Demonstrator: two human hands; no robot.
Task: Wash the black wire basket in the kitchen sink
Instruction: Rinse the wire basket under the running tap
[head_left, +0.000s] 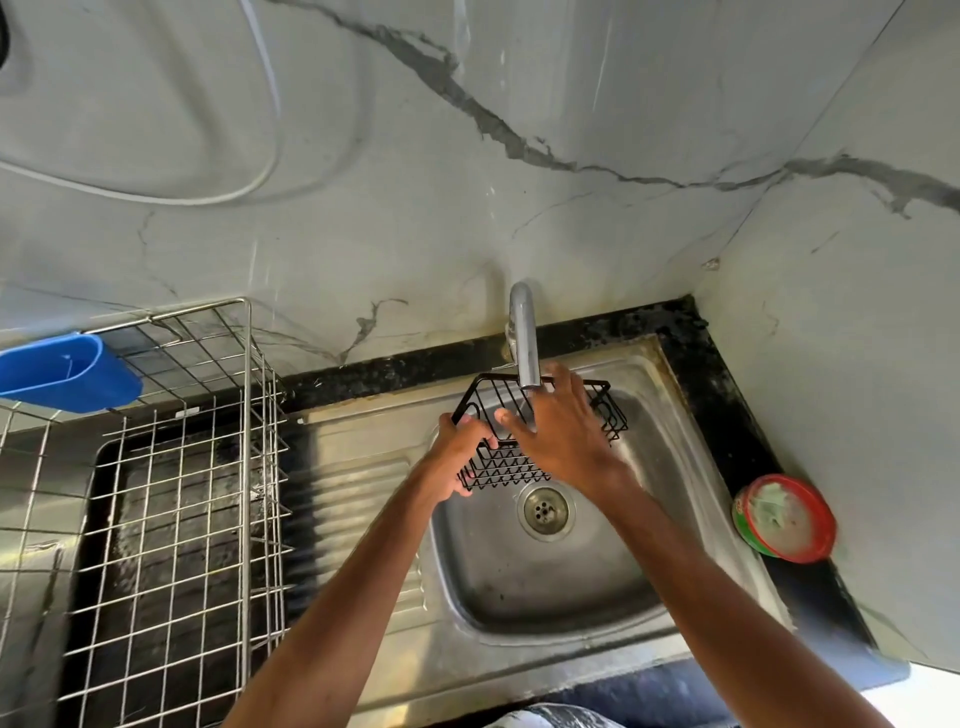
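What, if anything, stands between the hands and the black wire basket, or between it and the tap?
Nothing visible. The left hand grips the black wire basket, the right hand lies on it, and it is held over the sink under the tap.

Arms reach forward — left hand (460, 449) curled in a grip on the basket (498, 470), right hand (563, 441) spread flat.

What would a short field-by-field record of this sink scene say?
place: steel sink, under the tap
item: black wire basket, held tilted above the drain
left hand: grips the basket's left edge
right hand: fingers spread across the basket's top
water: flow not clear
nearby: wire dish rack and blue holder to the left, red-rimmed tub to the right
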